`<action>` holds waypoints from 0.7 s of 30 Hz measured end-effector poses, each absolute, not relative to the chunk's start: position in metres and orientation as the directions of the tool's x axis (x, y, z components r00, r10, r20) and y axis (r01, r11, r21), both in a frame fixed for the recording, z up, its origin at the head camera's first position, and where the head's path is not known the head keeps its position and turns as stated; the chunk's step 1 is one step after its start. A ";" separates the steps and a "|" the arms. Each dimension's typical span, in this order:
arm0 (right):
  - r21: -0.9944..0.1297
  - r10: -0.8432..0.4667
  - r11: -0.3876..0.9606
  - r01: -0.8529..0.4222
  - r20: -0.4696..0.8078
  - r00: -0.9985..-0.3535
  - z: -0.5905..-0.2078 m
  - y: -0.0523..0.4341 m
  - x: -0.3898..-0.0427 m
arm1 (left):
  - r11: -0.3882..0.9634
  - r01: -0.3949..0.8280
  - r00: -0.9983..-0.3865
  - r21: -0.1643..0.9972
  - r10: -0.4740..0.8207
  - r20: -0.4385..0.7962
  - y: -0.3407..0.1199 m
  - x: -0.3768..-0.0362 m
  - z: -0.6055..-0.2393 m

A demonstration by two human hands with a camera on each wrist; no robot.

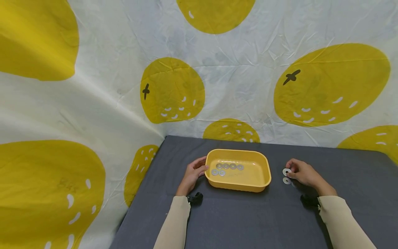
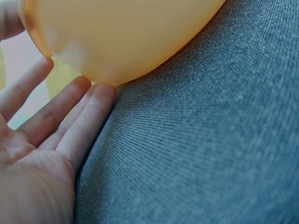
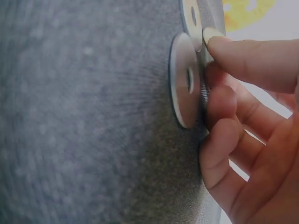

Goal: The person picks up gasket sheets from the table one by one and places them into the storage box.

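A yellow plastic tray (image 1: 237,183) stands on the cloth, several flat metal washers (image 1: 233,166) lying in its left half. My left hand (image 1: 192,174) holds the tray's left end. The thumb lies over the rim, and in the left wrist view the fingers (image 2: 88,121) touch the outer wall. To the tray's right, my right hand (image 1: 304,174) has thumb and forefinger at a washer (image 1: 284,171), pinching its edge. Another washer (image 3: 186,84) lies flat just nearer the person, under the curled lower fingers, with nothing gripping it.
Dark grey cloth (image 1: 236,218) covers the table. Behind and to the left hangs a white sheet (image 1: 236,86) printed with yellow fruit. A black band with a small device (image 1: 195,198) sits on the left wrist, and another (image 1: 309,201) on the right.
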State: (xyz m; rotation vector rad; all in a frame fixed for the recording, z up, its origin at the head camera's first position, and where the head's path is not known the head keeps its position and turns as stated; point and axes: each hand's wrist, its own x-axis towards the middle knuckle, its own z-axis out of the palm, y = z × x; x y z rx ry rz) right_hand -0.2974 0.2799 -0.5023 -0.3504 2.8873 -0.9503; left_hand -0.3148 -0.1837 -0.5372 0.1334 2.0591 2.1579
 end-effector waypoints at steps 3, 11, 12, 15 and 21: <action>-0.602 -0.247 0.777 -0.183 -0.025 -0.969 -0.500 0.279 -0.296 | -0.047 -0.048 -0.984 0.998 0.173 -0.039 -0.184 -0.314 -0.537; -0.615 -0.208 0.773 -0.155 -0.015 -0.978 -0.499 0.281 -0.291 | -0.040 -0.055 -0.984 0.998 0.171 -0.047 -0.184 -0.314 -0.537; -0.618 -0.196 0.772 -0.147 -0.011 -0.981 -0.499 0.281 -0.291 | -0.039 -0.056 -0.984 0.998 0.171 -0.049 -0.184 -0.314 -0.537; -0.640 -0.165 0.759 -0.121 -0.009 -0.986 -0.501 0.281 -0.292 | -0.038 -0.059 -0.984 0.998 0.171 -0.052 -0.184 -0.315 -0.537; -0.706 -0.117 0.705 -0.061 -0.031 -0.993 -0.499 0.276 -0.291 | -0.038 -0.052 -0.984 0.998 0.173 -0.044 -0.184 -0.316 -0.539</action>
